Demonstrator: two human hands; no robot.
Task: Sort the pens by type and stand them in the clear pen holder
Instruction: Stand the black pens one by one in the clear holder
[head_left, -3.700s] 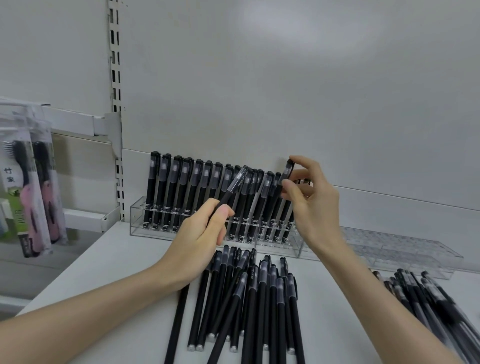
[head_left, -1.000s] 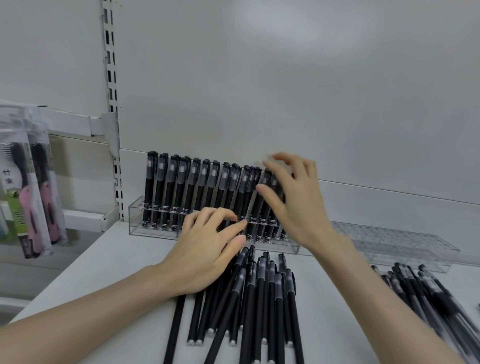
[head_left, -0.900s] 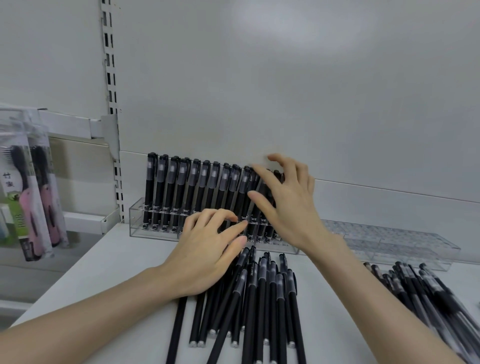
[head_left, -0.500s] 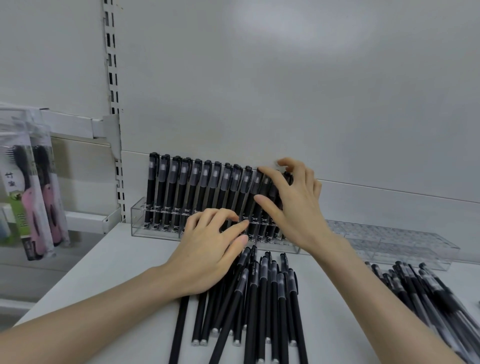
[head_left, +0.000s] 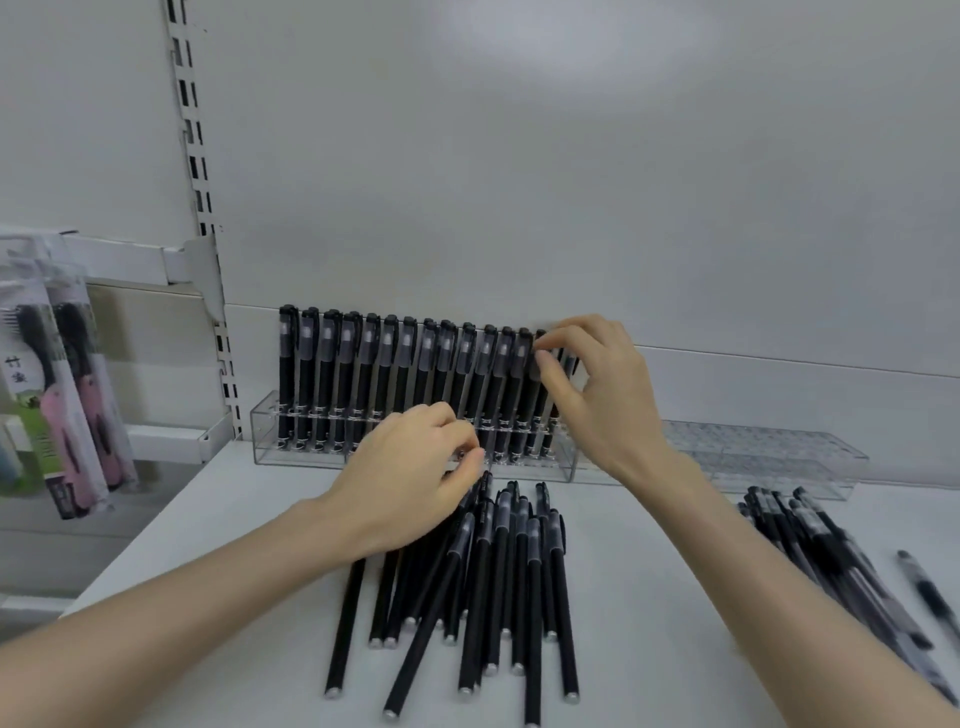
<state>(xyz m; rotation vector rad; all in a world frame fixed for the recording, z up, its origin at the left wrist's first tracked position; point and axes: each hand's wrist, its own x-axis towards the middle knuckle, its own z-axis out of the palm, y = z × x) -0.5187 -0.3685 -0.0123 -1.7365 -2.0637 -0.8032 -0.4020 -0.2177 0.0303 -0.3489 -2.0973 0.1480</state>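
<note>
Head view puts the whole matter in front of you: the loose pens lie on the shelf with their long axes running away from you, caps at the far end, pointing at the clear pen holder against the back wall. Your left hand sits right over those cap ends, fingers curled down onto them; whether it has one pinched you cannot tell, since the fingertips hide the caps. Your right hand is up at the right end of the standing row, thumb and forefinger pinching the cap of the end pen, which stands nearly upright in its slot. The free slots look to lie just right of that pen, behind your right palm. So your left hand is nearer the pile and your right nearer the gap; any pen lifted must swing from lying flat to standing, cap up. A second pile of other pens lies well apart to your right, near an unfilled holder; leave those out of this row
</note>
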